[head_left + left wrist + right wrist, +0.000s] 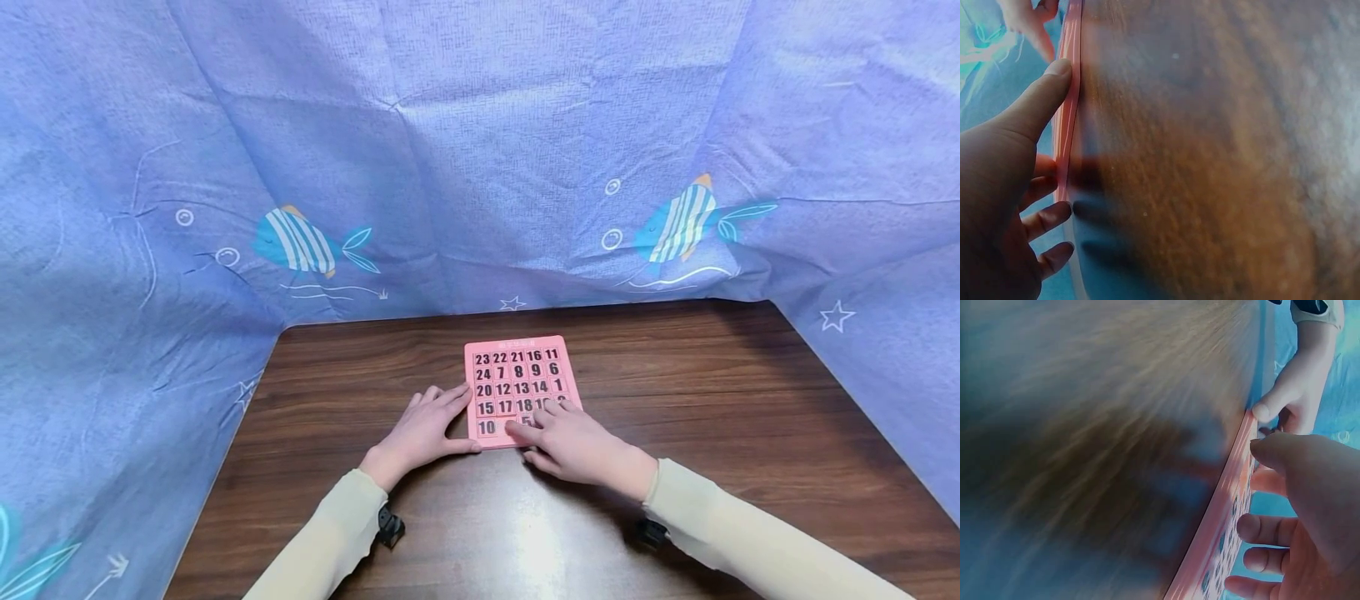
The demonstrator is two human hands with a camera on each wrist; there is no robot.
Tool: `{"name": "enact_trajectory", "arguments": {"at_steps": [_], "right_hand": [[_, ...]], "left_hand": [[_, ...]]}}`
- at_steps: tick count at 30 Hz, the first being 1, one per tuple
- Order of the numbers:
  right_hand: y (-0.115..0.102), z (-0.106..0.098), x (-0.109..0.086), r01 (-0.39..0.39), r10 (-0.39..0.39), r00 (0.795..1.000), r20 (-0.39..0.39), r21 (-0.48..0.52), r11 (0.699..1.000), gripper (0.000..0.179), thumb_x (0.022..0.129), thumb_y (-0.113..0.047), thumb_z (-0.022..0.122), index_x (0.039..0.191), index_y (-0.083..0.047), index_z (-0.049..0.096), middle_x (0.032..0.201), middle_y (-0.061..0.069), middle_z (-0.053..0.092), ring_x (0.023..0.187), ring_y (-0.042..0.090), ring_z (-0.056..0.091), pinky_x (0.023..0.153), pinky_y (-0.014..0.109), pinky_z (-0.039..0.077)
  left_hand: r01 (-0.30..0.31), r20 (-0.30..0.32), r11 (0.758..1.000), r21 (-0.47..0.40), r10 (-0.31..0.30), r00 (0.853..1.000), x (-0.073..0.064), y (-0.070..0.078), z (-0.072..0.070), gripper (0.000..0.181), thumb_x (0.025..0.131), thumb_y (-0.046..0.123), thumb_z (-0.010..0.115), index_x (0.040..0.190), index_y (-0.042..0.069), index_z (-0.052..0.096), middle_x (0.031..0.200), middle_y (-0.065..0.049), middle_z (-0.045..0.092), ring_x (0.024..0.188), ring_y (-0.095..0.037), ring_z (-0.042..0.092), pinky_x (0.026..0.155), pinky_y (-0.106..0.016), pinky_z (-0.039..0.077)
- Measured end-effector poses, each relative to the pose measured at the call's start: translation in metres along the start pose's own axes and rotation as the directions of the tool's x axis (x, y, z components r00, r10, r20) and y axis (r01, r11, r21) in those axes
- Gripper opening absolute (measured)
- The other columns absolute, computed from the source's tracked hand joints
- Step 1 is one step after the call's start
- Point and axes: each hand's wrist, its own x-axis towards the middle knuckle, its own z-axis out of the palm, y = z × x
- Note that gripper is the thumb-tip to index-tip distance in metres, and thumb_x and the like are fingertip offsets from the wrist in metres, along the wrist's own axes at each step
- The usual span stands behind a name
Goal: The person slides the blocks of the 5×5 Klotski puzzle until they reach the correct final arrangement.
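While the right hand (576, 446) hides some tiles (526, 422), fish-print cloth (487, 183) hangs behind.

Plastic, wood grain and cloth on my screen
I see a smooth, plastic-looking number board (517, 390), a glossy wood-grain table (750, 400), a creased, matt cloth backdrop (480, 150) and matt fabric sleeves (742, 532).

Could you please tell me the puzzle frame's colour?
The puzzle frame is pink, clearest in the head view.

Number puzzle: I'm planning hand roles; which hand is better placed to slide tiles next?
Likely the right hand: it reaches the gap, while the left hand touches the left edge of the puzzle.
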Motion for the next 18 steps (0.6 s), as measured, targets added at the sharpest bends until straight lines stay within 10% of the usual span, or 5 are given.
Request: {"name": "enact_trajectory", "arguments": {"at_steps": [18], "right_hand": [[0.011, -0.001, -0.031, -0.020, 0.020, 1.000, -0.021, -0.034, 0.999, 0.045, 0.085, -0.040, 0.061, 0.126, -0.022, 0.061, 0.079, -0.002, 0.052, 0.077, 0.019, 0.047, 0.068, 0.036, 0.035]], "left_hand": [[-0.001, 0.000, 1.000, -0.012, 0.001, 1.000, 0.000, 0.000, 0.000, 0.093, 0.073, 0.072, 0.057, 0.145, 0.015, 0.038, 0.148, 0.000, 0.037, 0.109, -0.019, 0.042, 0.084, -0.036, 0.031]]}}
